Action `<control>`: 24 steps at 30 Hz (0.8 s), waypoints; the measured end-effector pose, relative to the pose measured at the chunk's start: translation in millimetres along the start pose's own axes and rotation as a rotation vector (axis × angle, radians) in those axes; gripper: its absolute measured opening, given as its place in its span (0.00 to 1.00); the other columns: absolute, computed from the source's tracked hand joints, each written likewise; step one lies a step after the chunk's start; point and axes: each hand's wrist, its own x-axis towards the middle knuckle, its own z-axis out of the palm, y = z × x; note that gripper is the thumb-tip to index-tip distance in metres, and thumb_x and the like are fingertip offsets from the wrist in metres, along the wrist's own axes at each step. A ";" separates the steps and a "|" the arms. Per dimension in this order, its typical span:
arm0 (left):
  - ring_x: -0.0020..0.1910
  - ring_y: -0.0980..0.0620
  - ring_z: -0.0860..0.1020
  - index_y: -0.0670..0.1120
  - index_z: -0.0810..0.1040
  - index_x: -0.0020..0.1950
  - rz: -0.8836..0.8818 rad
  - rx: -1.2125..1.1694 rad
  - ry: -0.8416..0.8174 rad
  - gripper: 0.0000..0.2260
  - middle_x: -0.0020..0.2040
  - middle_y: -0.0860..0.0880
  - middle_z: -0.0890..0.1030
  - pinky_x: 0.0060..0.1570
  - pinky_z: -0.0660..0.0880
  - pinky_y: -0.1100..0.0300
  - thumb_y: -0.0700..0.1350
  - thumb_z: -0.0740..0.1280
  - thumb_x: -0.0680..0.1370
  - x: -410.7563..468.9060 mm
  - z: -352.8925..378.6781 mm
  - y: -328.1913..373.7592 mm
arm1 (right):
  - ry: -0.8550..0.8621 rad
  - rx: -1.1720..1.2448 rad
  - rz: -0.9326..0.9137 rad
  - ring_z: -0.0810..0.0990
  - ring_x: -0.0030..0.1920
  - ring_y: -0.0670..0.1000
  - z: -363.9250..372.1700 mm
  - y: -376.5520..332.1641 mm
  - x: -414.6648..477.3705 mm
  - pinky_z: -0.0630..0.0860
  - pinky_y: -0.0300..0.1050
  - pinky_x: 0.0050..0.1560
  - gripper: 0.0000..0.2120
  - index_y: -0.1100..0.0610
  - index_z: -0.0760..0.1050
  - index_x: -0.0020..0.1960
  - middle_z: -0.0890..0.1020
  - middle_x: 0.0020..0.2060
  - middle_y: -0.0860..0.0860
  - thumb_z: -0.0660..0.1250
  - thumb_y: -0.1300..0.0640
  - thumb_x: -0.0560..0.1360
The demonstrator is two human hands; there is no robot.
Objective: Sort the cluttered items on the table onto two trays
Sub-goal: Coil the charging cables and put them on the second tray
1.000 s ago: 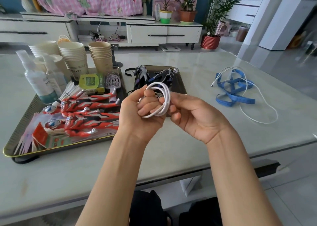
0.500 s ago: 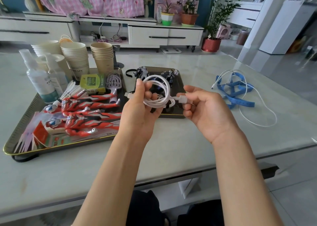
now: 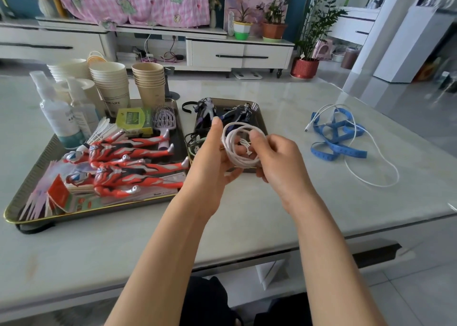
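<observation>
A coiled white cable point(image 3: 238, 158) is held up over the near end of the small dark tray point(image 3: 262, 120). My left hand point(image 3: 212, 158) grips the coil from the left, thumb raised. My right hand point(image 3: 277, 160) pinches the cable's end at the coil's middle. The small tray holds dark purple figures point(image 3: 207, 108) and black bands. The large tray point(image 3: 32, 177) on the left carries red figures point(image 3: 138, 167), a lilac brush point(image 3: 163, 122), a green box point(image 3: 133, 120), bottles and paper cups. A blue tape measure point(image 3: 333, 140) and a loose white cable point(image 3: 371, 167) lie on the table at the right.
Stacks of paper cups point(image 3: 111, 88) and spray bottles point(image 3: 59, 117) stand at the large tray's far left. The table's front edge point(image 3: 272, 254) runs just below my forearms. Cabinets and potted plants stand beyond the table.
My right hand has moved left from holding the plug out beside the coil to the coil's middle. Both hands shifted slightly forward over the small tray.
</observation>
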 end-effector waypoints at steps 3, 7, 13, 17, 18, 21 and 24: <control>0.39 0.51 0.79 0.42 0.77 0.47 -0.079 -0.084 -0.035 0.24 0.39 0.47 0.81 0.49 0.73 0.55 0.60 0.51 0.80 0.4 -1.8 0.5 | 0.094 -0.014 -0.009 0.78 0.38 0.53 5.4 4.1 1.8 0.76 0.50 0.42 0.17 0.59 0.73 0.35 0.80 0.31 0.49 0.61 0.49 0.78; 0.38 0.51 0.80 0.41 0.77 0.47 -0.127 -0.186 -0.033 0.18 0.38 0.46 0.81 0.50 0.76 0.57 0.53 0.55 0.81 0.3 0.8 -3.5 | 0.153 -0.004 -0.041 0.78 0.36 0.48 10.6 5.2 1.1 0.73 0.39 0.38 0.15 0.58 0.72 0.37 0.80 0.33 0.48 0.61 0.50 0.78; 0.37 0.53 0.81 0.43 0.79 0.41 -0.059 -0.129 -0.036 0.19 0.37 0.48 0.83 0.48 0.78 0.59 0.54 0.56 0.81 2.0 0.8 -5.2 | 0.189 0.016 -0.028 0.79 0.39 0.51 14.4 2.8 -0.2 0.73 0.46 0.41 0.16 0.61 0.75 0.40 0.81 0.36 0.53 0.61 0.50 0.78; 0.36 0.53 0.79 0.43 0.79 0.39 0.004 -0.031 0.023 0.20 0.36 0.48 0.82 0.40 0.77 0.62 0.53 0.56 0.81 7.0 2.7 -4.5 | 0.159 0.010 -0.007 0.77 0.39 0.50 15.5 0.8 -2.1 0.72 0.44 0.40 0.17 0.59 0.73 0.40 0.80 0.36 0.50 0.59 0.46 0.78; 0.35 0.54 0.78 0.43 0.78 0.41 -0.018 -0.047 0.016 0.19 0.36 0.48 0.80 0.39 0.76 0.62 0.54 0.56 0.81 8.9 1.7 -2.5 | 0.151 -0.013 -0.010 0.76 0.38 0.50 15.7 -0.5 -3.3 0.69 0.43 0.38 0.17 0.57 0.71 0.39 0.78 0.35 0.49 0.57 0.46 0.79; 0.34 0.55 0.77 0.46 0.77 0.46 -0.081 -0.029 -0.021 0.17 0.37 0.50 0.78 0.40 0.73 0.61 0.57 0.58 0.79 12.8 -4.2 4.6 | 0.135 -0.073 -0.029 0.77 0.45 0.55 19.0 0.3 -2.4 0.68 0.44 0.41 0.17 0.59 0.73 0.44 0.80 0.41 0.54 0.55 0.48 0.80; 0.36 0.54 0.77 0.46 0.78 0.45 -0.101 0.041 -0.067 0.18 0.36 0.51 0.79 0.44 0.72 0.60 0.59 0.58 0.78 15.3 -9.9 5.4 | 0.119 -0.130 -0.044 0.76 0.43 0.55 20.1 2.6 -1.5 0.69 0.41 0.40 0.13 0.58 0.72 0.44 0.80 0.40 0.53 0.57 0.50 0.80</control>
